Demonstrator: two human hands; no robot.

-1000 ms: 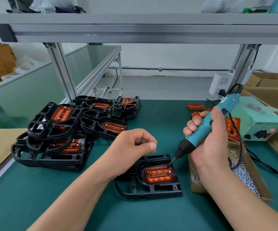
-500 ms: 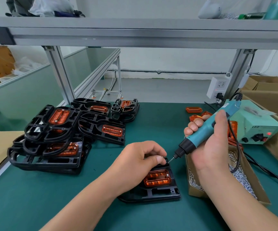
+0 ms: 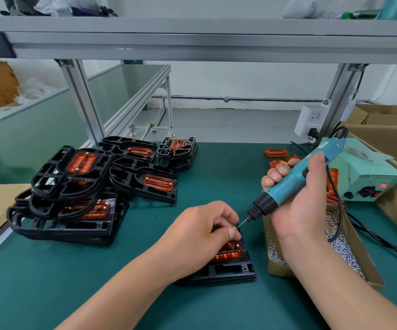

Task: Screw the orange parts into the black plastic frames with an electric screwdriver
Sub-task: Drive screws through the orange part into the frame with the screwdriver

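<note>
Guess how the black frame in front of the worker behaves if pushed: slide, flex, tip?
Probably light: the black frame looks like thin, open-ribbed plastic. It lies flat on the green mat, so it would likely slide rather than tip. The ribs suggest it is fairly stiff.

Black frame (image 3: 228, 272): far half covered by the left hand (image 3: 199, 234). Small item (image 3: 234, 227) pinched at the fingers (image 3: 230, 233): too small to be identified. Screwdriver (image 3: 286, 183): grip enclosed by the right hand (image 3: 304, 206). Screw box (image 3: 273, 265), at 3 o'clock: middle obscured by that hand. Shelf items (image 3: 297, 8): cut off at 12 o'clock.
</note>
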